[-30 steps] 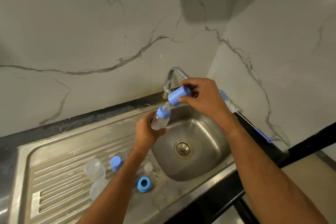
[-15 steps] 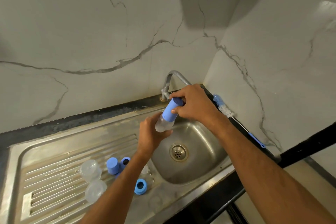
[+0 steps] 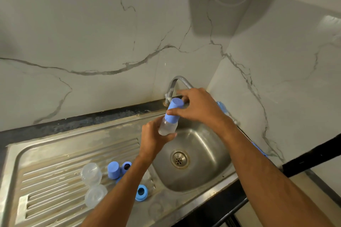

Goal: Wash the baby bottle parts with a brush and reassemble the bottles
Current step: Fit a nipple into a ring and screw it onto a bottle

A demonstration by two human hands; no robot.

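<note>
Over the sink basin (image 3: 203, 155), at about 12 o'clock from the drain (image 3: 178, 158), the clear bottle (image 3: 167, 127) is held with its long axis tilted, top toward 1 o'clock. The left hand (image 3: 153, 138) grasps its base from 7 o'clock; the right hand (image 3: 198, 106), nearer the top, pinches the blue cap (image 3: 173, 110). Half a second ago the cap was only going on; now it sits seated over the neck, likely needing a last press.

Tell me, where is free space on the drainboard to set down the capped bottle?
The ribbed drainboard is bare left of and behind the two clear bottles. It is crowded between those bottles and the sink basin, where a blue cap and blue rings lie.
</note>
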